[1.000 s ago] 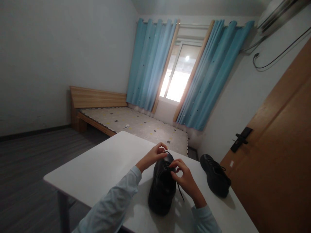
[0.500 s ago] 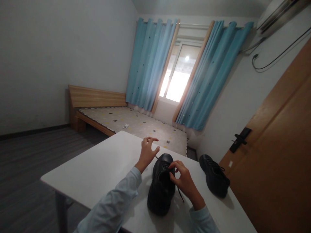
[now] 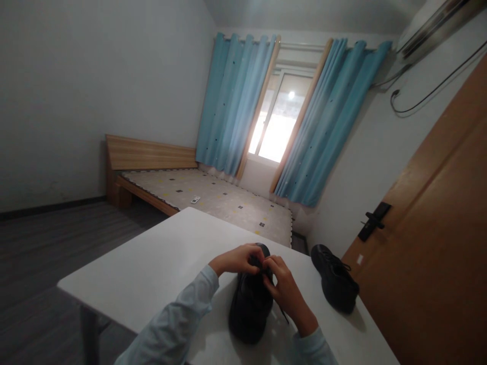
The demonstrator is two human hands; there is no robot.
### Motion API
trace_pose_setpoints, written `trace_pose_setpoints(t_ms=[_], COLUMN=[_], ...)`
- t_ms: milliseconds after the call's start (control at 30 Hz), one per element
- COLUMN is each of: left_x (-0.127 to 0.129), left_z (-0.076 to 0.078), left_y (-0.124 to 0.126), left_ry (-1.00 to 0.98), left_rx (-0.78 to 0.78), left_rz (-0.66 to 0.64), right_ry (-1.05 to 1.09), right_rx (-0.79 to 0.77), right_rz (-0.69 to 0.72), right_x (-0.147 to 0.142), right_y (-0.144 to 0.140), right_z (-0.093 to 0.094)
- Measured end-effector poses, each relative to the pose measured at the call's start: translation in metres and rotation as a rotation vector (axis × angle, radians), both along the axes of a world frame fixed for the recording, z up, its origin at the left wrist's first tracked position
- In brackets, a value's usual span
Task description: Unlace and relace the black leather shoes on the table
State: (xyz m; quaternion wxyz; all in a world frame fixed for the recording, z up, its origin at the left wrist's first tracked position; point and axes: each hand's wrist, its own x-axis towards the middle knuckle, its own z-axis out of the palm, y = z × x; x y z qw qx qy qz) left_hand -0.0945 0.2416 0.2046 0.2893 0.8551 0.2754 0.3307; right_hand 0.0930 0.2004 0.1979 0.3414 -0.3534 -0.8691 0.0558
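A black lace-up shoe (image 3: 248,309) stands on the white table (image 3: 160,274), toe pointing away from me. My left hand (image 3: 236,259) and my right hand (image 3: 283,289) meet over the front of the shoe, fingers pinched on its black lace (image 3: 282,314). One lace end trails down the shoe's right side onto the table. Both arms wear pale blue sleeves. The fingertips hide the lace between them.
A second black shoe (image 3: 335,285) lies on the table's right part, near the wooden door (image 3: 437,263) with a dark handle (image 3: 372,220). Beyond the table stand a low wooden bed (image 3: 198,195) and a window with blue curtains (image 3: 232,101).
My left hand had lifted off to the far left of the shoe with fingers spread; it has come back down and closed on the lace beside the right hand.
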Motion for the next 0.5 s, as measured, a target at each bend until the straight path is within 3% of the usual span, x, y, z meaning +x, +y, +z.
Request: trace_pose_setpoints(t_ms=[500], left_x=[0.0014], left_z=[-0.0098], left_y=[0.0078], left_ry=[0.066], left_rx=[0.111], left_rz=[0.010], right_ry=[-0.074], right_rx=[0.004], right_rz=[-0.013], right_x=[-0.0015], right_y=[-0.0060], right_z=[0.0044])
